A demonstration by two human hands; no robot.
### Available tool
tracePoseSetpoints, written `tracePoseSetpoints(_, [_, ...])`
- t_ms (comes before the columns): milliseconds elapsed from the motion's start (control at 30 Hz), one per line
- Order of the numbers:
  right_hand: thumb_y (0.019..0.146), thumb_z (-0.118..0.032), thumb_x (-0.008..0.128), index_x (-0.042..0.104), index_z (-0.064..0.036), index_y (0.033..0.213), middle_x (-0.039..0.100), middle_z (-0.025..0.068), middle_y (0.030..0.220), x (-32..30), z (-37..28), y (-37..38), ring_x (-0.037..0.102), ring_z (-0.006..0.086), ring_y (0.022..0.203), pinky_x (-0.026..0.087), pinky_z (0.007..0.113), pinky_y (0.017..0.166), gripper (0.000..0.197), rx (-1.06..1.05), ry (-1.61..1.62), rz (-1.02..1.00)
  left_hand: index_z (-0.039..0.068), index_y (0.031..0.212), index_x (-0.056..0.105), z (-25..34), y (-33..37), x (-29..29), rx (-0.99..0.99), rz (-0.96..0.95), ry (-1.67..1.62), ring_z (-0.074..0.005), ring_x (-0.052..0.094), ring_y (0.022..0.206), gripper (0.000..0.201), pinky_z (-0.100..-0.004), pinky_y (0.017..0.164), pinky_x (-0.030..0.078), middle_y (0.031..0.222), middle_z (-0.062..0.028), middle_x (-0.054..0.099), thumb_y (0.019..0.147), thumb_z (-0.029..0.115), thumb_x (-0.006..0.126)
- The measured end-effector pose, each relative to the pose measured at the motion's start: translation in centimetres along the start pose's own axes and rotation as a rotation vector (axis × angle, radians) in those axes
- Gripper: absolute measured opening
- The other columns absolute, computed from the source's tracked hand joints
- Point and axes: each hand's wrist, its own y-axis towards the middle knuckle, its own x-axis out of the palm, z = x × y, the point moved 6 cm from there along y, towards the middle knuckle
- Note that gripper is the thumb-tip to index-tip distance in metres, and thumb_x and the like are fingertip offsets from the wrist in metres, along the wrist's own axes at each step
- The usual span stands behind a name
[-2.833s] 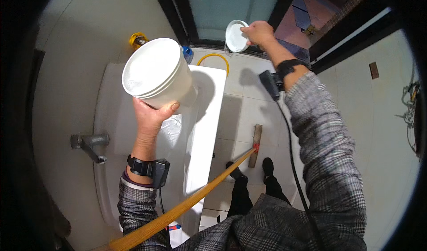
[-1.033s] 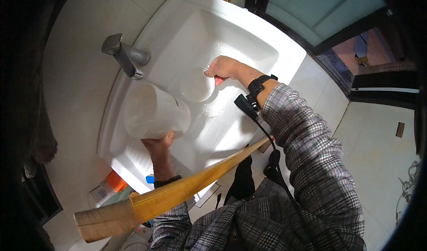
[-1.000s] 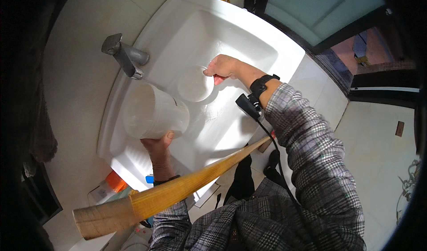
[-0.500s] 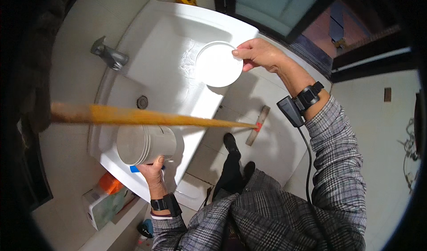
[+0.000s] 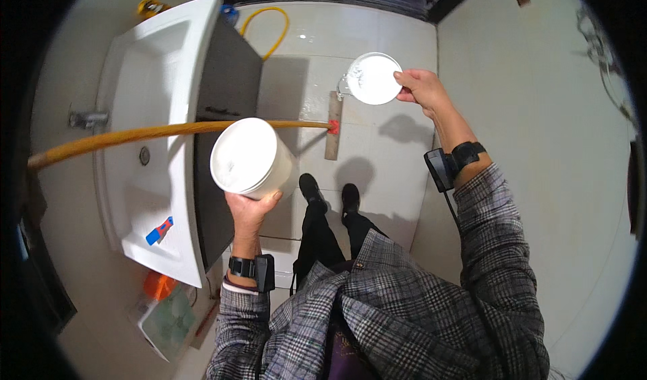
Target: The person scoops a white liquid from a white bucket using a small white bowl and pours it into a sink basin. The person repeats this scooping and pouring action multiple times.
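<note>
Left hand (image 5: 248, 213): curled around the lower side of a white cylindrical plastic bucket (image 5: 255, 157), with thumb to the right.
Bucket hold: raised and tilted, mouth up and leftward; likely to roll or slip if wet or heavy, being held one-handed — contents hard to judge.
Right hand (image 5: 421, 90): pinching the right edge of a shallow white round plastic lid (image 5: 375, 80), with thumb on top.
Lid balance: held out over the pale tiled floor (image 5: 404, 161), well apart from the bucket; liable to dip or flip, gripped at one edge only. Apparently shedding clear water (image 5: 341, 87) at the left rim.
Thin black wrist cable (image 5: 453, 208): could snag during a wide swing of the right arm.
Long yellow-brown wooden pole (image 5: 141, 134): slanting behind the bucket, in neither hand; could topple if bumped — upper support not visible.
Black shoes (image 5: 311, 188): planted near the pole's brown crossbar head (image 5: 331, 147); could catch on it after a forward step.
Floor beyond: glinting in spots, possibly slick from drips.
Yellow hose loop (image 5: 286, 29): lying farther off; could trip a careless step there.
</note>
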Motion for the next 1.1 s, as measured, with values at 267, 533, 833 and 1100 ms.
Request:
tracePoseSetpoints(267, [0.088,-0.024,0.068,0.069,0.0012,0.088,0.062,0.0057,0.069,-17.2,19.2,-8.8,0.063,0.0135,0.061,0.053,0.027,0.056,0.026,0.12,0.037,0.69,0.003,0.142,0.029,-2.4,1.9,15.7,0.032,-0.424,0.089,-0.0279,0.051,0.123,0.114,-0.0419,0.106,0.042,0.131,-0.0161,0.05,0.053,0.038,0.092])
tracePoseSetpoints(533, [0.087,-0.035,0.068,0.068,-0.0005,0.081,0.067,0.0069,0.073,-24.8,25.8,-18.3,0.065,0.0165,0.063,0.051,0.03,0.054,0.035,0.158,-0.638,1.061,0.004,0.141,0.027,-2.9,-0.1,23.1,0.032,-0.658,0.2,-0.0284,0.051,0.123,0.117,-0.0446,0.104,0.044,0.13,-0.0156,0.049,0.053,0.046,0.092])
tracePoseSetpoints(833, [0.09,-0.031,0.068,0.071,-0.0004,0.097,0.065,0.0072,0.079,-22.9,25.6,-15.9,0.063,0.016,0.072,0.057,0.029,0.061,0.031,0.178,0.12,0.877,0.007,0.142,0.027,-1.2,-0.5,19.2,-0.057,-0.578,0.168,-0.0291,0.049,0.125,0.118,-0.0467,0.105,0.043,0.131,-0.0153,0.048,0.051,0.042,0.094])
tracePoseSetpoints(1100, [0.094,-0.027,0.065,0.063,0.0012,0.111,0.066,0.0074,0.092,-4.4,11.1,-5.6,0.064,0.0124,0.078,0.057,0.023,0.065,0.033,0.008,0.384,0.114,0.005,0.141,0.029,-0.7,0.1,11.9,-0.06,-0.321,0.106,-0.0287,0.049,0.124,0.117,-0.0459,0.105,0.043,0.131,-0.0164,0.048,0.051,0.043,0.093])
